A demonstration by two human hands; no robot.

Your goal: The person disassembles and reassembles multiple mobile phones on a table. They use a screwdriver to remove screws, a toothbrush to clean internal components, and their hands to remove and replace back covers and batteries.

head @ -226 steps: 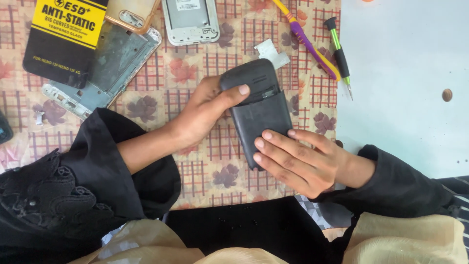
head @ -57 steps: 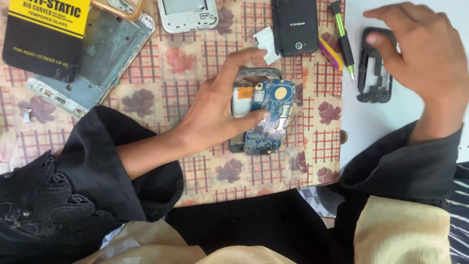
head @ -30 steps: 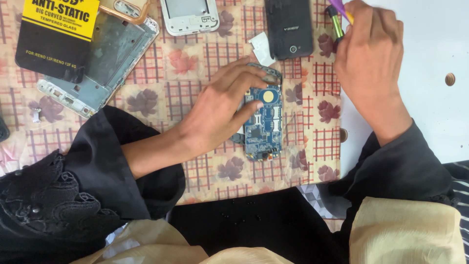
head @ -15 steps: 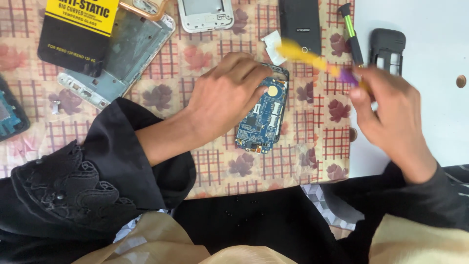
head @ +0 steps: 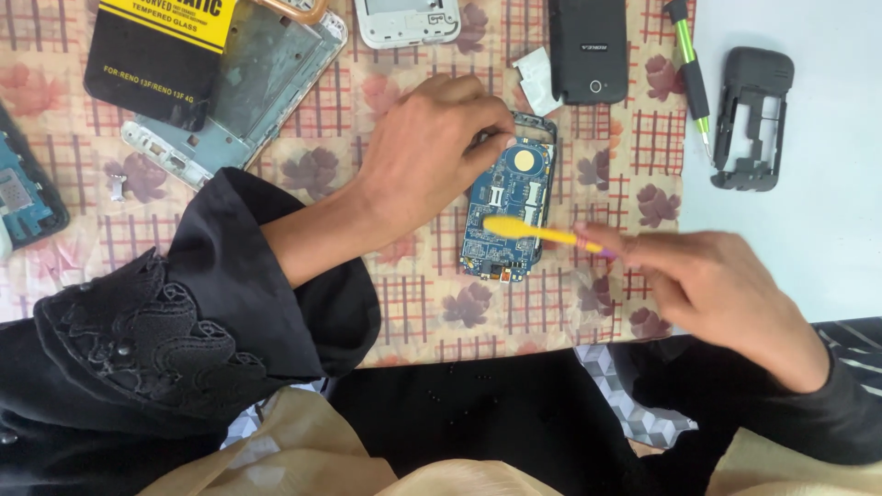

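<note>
A person's left hand [head: 432,147] presses down on the upper end of an opened phone [head: 508,207], its blue circuit board facing up, fingers curled over the top left corner of the frame and pinning it to a checked, flower-printed cloth [head: 404,303]. The right hand [head: 712,289] pinches the purple rear end of a yellow toothbrush [head: 542,232] between thumb and fingertips; the brush runs leftward from that grip, and its yellow head lies over the lower half of the board. Whether the bristles touch the board cannot be told from this view.

Beyond the left hand's fingertips, near the phone's top edge, lies a small white scrap [head: 536,81], and just past it a black phone [head: 588,48] rests with its back up. Farther out from the right hand, at the cloth's edge, sits a green-and-black screwdriver [head: 691,73], and past that, on the pale tabletop [head: 808,211], a black plastic phone frame [head: 753,118]. Well away from the left hand on its outer side are a bare metal phone chassis [head: 248,96], partly covered by a black-and-yellow screen-protector packet [head: 161,50], and a white phone housing [head: 407,20] at the top border. Another blue circuit board [head: 23,188] shows at the far left edge. Both arms wear black sleeves, the left one trimmed with lace [head: 138,340].
</note>
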